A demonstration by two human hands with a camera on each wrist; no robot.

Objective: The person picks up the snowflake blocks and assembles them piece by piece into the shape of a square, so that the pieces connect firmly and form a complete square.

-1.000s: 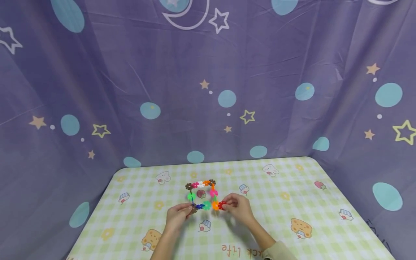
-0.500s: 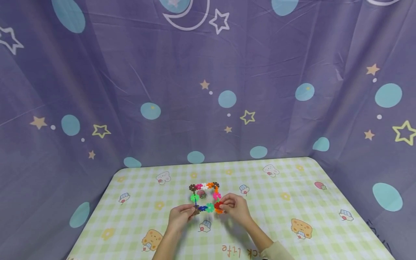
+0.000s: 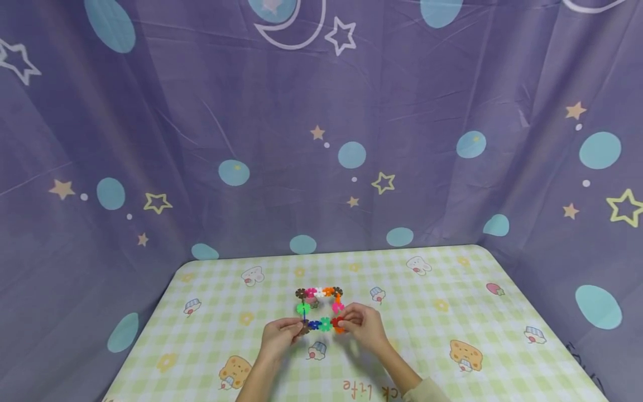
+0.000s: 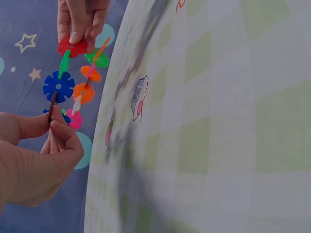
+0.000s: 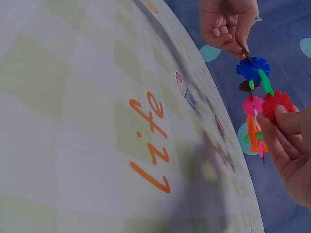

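Note:
A squarish frame of interlocking plastic snowflake discs (image 3: 320, 292) is held over the table by both hands. My left hand (image 3: 275, 339) pinches the brown disc (image 4: 52, 106) at its near left corner between thumb and fingers. From there run a blue disc (image 4: 58, 87) and a teal-green disc (image 3: 325, 324). At the near right corner, my right hand (image 3: 368, 329) pinches a red disc (image 5: 276, 106), right at the teal-green one. An orange disc (image 3: 339, 330) shows partly beneath the red. Green (image 3: 303, 308) and pink (image 3: 338, 307) discs lie along the sides.
The table (image 3: 402, 357) wears a pale green checked cloth printed with cakes, bunnies and lettering. Shadows of the hands and frame fall on it. A purple curtain (image 3: 281, 212) with stars and teal ovals hangs behind and at the sides.
The red disc in my right hand has moved left, from beside the orange disc to over it, against the teal-green disc. The frame and left hand have shifted slightly right and nearer.

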